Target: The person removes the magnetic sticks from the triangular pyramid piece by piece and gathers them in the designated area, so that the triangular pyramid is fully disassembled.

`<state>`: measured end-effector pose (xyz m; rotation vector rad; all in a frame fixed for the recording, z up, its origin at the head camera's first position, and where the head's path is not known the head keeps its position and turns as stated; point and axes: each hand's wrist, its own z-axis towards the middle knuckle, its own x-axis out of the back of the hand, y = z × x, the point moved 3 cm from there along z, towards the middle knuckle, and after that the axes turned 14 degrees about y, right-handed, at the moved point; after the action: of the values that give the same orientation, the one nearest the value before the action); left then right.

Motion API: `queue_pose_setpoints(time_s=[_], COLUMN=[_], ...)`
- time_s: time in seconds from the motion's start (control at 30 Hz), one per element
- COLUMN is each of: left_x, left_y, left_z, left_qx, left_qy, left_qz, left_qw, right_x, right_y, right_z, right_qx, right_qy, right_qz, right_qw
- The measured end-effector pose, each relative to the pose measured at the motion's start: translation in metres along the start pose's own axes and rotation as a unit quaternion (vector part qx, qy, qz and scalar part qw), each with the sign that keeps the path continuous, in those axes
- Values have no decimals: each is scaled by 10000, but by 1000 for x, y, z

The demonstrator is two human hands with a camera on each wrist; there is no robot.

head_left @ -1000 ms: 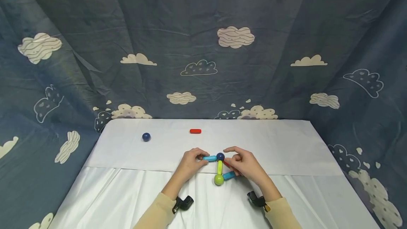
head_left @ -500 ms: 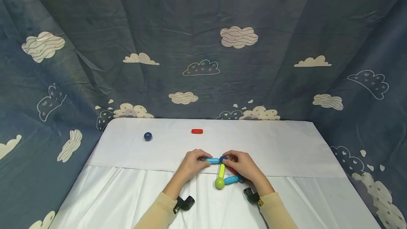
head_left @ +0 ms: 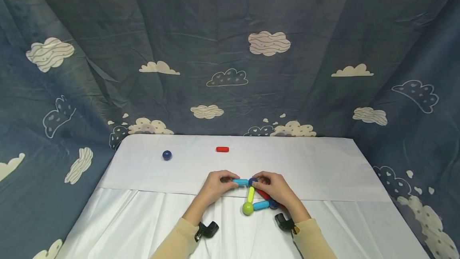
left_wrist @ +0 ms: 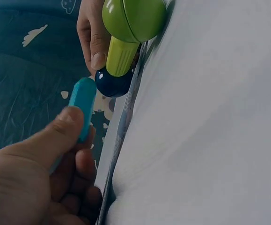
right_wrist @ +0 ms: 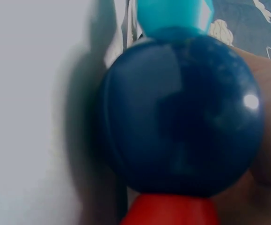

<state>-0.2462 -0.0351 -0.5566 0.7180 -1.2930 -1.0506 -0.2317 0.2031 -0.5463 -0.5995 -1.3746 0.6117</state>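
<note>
My left hand point(head_left: 217, 185) pinches a light blue rod point(head_left: 240, 182) between thumb and fingers. That rod's free end points at a dark blue ball point(head_left: 252, 180); the left wrist view shows them very close, contact unclear. My right hand point(head_left: 274, 186) pinches this ball. From it a yellow-green rod point(head_left: 250, 195) runs to a green ball point(head_left: 247, 208), and a red rod point(head_left: 262, 194) slants off under the right hand. A blue rod point(head_left: 261, 205) joins the green ball to another dark blue ball point(right_wrist: 182, 112), which has red point(right_wrist: 170, 211) on its near side.
Farther back on the white-covered table point(head_left: 305, 163) lie a loose dark blue ball point(head_left: 167, 155) at left and a loose red rod point(head_left: 222, 149). A dark cloud-patterned cloth point(head_left: 172, 99) hangs behind and at both sides.
My right hand has come left and its fingers have closed on the upper dark blue ball. The joined pieces have shifted slightly toward me. In the last half second almost nothing moves.
</note>
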Motion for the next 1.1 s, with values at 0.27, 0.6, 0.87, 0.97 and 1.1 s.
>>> queue_pose_setpoints(time_s=[0.27,0.6,0.87,0.97,1.1], left_x=[24,50,48,49,50], left_y=[22,24,-10,-20,-29], left_z=[20,77,88,88,87], left_qx=[60,218,465,485,507], left_qy=[446,856,1101,1313,1511], left_qz=[-154,-344,-100,24,74], left_qw=[9989,9955,9928,9902,9872], right_x=[0,1,0,0,1], right_y=[2,5,3,3,4], right_z=[2,0,-1,-1,-1], right_qx=[-136,-183,-212,-180,-180], right_qy=[25,85,33,51,73], right_qz=[76,114,213,203,181], right_qw=[9999,9997,9995,9996,9996])
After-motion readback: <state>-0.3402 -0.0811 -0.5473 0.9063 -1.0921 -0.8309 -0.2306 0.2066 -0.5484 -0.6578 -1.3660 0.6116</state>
